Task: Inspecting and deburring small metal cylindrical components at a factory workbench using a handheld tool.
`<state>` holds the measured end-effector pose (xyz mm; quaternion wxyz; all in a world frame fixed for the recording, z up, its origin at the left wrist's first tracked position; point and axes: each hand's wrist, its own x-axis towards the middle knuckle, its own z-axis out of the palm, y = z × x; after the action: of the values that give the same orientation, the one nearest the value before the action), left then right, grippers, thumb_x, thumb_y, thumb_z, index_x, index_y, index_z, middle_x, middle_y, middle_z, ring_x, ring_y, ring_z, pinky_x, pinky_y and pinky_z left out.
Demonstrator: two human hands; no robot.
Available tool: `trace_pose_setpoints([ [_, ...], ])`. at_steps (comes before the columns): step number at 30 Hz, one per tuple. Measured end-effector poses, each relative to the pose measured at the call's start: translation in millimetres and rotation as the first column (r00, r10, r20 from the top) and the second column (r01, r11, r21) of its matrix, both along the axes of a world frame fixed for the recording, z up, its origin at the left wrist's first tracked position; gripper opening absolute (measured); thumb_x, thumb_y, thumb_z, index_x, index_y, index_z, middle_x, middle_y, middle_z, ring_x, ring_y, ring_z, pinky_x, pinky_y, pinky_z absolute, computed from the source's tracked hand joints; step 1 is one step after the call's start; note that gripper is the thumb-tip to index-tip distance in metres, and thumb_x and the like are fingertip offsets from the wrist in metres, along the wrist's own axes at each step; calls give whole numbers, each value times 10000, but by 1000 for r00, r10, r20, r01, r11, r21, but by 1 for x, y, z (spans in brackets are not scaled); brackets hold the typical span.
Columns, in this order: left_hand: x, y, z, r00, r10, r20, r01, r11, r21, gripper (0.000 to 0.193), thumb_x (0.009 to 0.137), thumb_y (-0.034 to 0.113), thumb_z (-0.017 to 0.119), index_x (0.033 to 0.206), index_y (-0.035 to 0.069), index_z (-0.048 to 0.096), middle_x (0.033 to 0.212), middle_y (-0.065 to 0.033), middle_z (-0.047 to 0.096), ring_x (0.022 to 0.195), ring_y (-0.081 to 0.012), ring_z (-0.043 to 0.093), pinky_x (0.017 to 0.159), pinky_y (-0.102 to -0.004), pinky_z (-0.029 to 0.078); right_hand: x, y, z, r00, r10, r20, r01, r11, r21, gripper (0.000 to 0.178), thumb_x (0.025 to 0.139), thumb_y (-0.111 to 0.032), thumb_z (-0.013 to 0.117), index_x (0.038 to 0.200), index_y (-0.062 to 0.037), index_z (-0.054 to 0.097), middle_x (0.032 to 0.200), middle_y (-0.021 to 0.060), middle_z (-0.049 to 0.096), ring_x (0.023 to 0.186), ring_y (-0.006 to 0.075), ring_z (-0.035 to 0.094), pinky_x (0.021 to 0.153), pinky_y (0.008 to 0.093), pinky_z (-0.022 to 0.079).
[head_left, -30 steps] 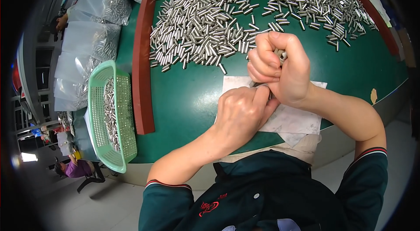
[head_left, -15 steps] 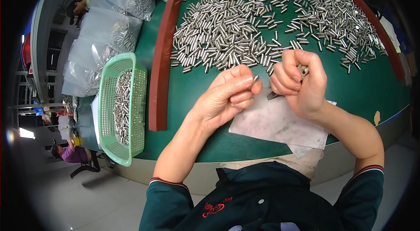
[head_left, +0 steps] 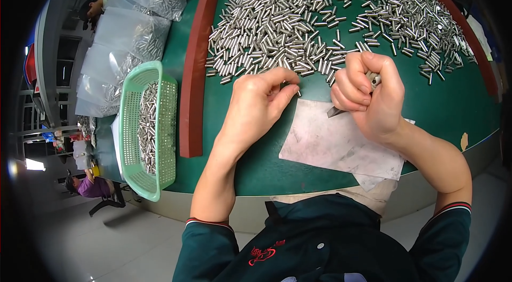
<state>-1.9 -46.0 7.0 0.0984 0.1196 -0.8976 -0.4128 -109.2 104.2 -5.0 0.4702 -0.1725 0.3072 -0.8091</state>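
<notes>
A big heap of small silver metal pins [head_left: 320, 20] covers the far part of the green table [head_left: 453, 106]. My left hand [head_left: 256, 106] reaches to the heap's near edge, thumb and fingertips pinching at a single pin [head_left: 290, 86]. My right hand [head_left: 368, 95] is closed in a fist just right of it, gripping a small tool whose metal tip [head_left: 337, 112] pokes out below, with a bit of metal at the top of the fist. A sheet of white paper [head_left: 330, 143] lies under and in front of both hands.
A red-brown raised border [head_left: 193, 84] frames the heap on the left. Left of it a green mesh basket [head_left: 146, 127] holds more pins. Clear plastic bags of pins [head_left: 128, 31] lie further back left. Another person's hand [head_left: 95, 9] shows at far left.
My left hand has left the right hand and moved forward to the edge of the pin heap. The right hand stays closed and has shifted slightly right.
</notes>
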Motion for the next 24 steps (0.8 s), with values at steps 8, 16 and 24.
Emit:
trace_pose_setpoints([
  [8, 1, -4, -7, 987, -157, 33, 159, 923, -351, 77, 740, 38, 600, 810, 11, 585, 571, -57, 545, 474, -110, 503, 448, -247, 382, 0, 0, 1, 1000, 14, 0, -14, 1000, -7, 357, 848, -265, 299, 527, -112, 278, 418, -34, 240, 389, 63, 167, 409, 219, 174],
  [16, 2, 5, -2, 963, -264, 51, -11, 152, 988, 74, 857, 121, 511, 883, 58, 483, 656, -18, 483, 467, -24, 261, 420, -165, 188, 0, 1, 2, 1000, -14, -21, 15, 999, 49, 352, 833, -254, 281, 505, -127, 268, 398, -35, 238, 374, 76, 164, 394, 236, 177],
  [24, -2, 16, 1, 952, -178, 247, -7, 797, 604, 107, 847, 103, 518, 878, 2, 530, 697, -3, 557, 673, -43, 471, 608, -191, 380, -1, 1, 4, 999, -30, -35, 32, 998, 61, 350, 833, -253, 288, 509, -120, 274, 401, -30, 237, 378, 76, 166, 398, 239, 175],
])
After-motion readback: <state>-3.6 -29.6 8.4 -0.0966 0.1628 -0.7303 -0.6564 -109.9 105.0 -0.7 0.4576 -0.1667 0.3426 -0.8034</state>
